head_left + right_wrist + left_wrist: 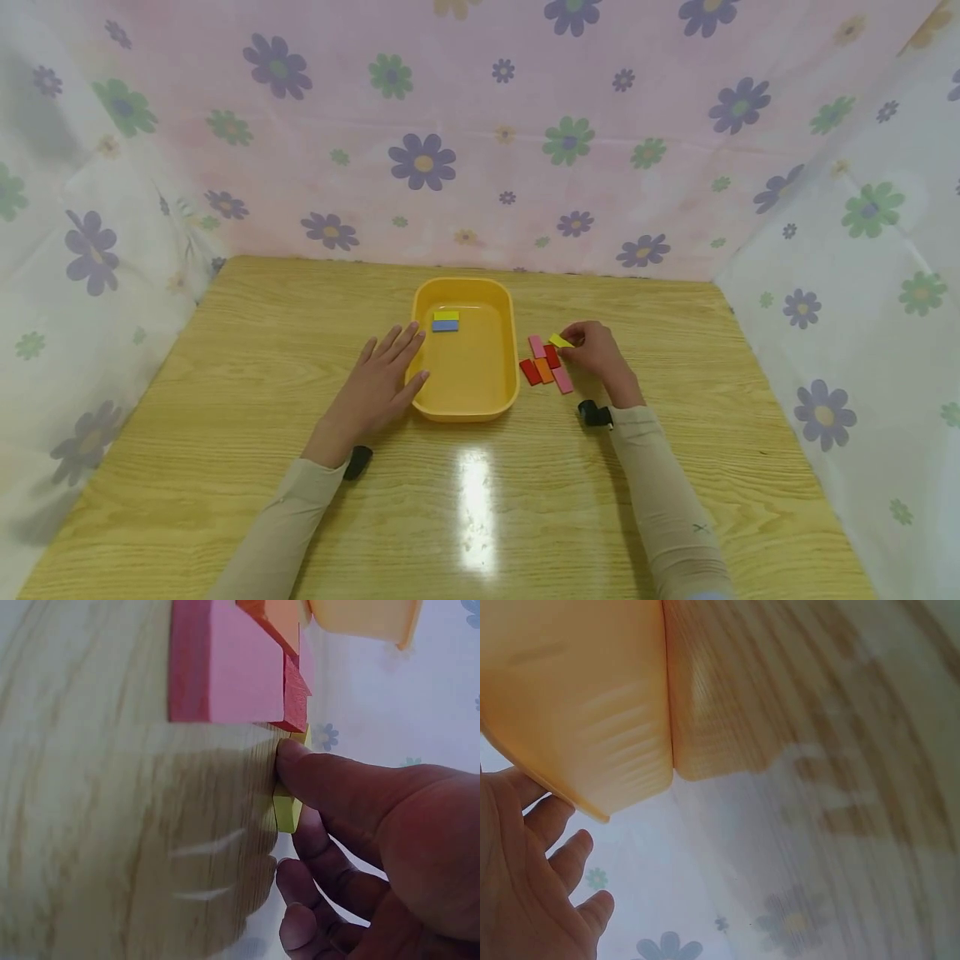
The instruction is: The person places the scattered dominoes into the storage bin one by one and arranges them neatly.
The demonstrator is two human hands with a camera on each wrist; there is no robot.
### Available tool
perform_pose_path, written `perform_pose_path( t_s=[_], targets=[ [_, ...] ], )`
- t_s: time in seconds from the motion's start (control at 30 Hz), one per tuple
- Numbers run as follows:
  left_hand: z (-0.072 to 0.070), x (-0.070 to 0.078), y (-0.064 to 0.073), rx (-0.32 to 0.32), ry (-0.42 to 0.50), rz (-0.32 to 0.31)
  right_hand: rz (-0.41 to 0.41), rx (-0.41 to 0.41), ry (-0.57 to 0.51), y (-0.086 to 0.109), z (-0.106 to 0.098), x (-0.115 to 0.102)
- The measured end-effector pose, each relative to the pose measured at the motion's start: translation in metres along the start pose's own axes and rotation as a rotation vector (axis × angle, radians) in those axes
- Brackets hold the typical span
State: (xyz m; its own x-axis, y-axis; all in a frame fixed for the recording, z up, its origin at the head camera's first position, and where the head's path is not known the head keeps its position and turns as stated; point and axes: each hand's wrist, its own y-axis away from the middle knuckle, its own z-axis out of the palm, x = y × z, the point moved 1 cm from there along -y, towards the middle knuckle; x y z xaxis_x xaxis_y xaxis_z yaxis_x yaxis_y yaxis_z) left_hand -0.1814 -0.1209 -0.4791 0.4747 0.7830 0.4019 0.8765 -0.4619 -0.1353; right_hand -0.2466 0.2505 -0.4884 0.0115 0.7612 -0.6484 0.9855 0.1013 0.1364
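Hidden end: the right hand (600,354) is covering one end of a yellow block (558,341), and I cannot tell whether that block is touching the table (405,517).
Cropped edges: in the right wrist view, the nearest pink block (240,671) and the tray (463,412) are running off near 12 o'clock.
Dark spots: sleeves (641,442) are partly hiding two black devices (595,413) at the wrists.
Right pinch: thumb and fingertips are pinching the yellow block at the tray's 3 o'clock; the arm is coming in from 5 o'clock.
Left spread: the left hand (375,385) is lying palm down with fingers spread over the tray's rim at 9 o'clock, its arm coming from 7.
Loose cluster: two pink blocks, two red blocks (531,372) and an orange block (543,370) are lying between the tray and the right hand.
Head only: I am seeing a yellow piece (446,316) and a blue piece (446,326) touching inside the tray, toward 11 o'clock.
Left wrist only: the palm side and the tray's outer wall are showing.
Right wrist only: the thumb is crossing the yellow block's middle.
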Motion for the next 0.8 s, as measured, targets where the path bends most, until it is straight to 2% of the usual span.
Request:
perform_pose_path(
  t_s=[0.27, 0.53, 0.8],
  targets=[
    [0.0021, -0.0026, -0.0003, -0.002, 0.001, 0.001, -0.049, -0.010, 0.022, -0.0020, 0.0006, 0.0042],
    [0.0031, -0.0027, -0.0005, 0.011, 0.000, 0.011, -0.115, 0.062, -0.012, 0.0015, -0.0036, 0.0076],
    [0.0022, -0.0019, -0.0007, 0.013, -0.006, 0.011, -0.138, 0.122, -0.051, 0.0053, -0.0063, 0.0091]
  ],
)
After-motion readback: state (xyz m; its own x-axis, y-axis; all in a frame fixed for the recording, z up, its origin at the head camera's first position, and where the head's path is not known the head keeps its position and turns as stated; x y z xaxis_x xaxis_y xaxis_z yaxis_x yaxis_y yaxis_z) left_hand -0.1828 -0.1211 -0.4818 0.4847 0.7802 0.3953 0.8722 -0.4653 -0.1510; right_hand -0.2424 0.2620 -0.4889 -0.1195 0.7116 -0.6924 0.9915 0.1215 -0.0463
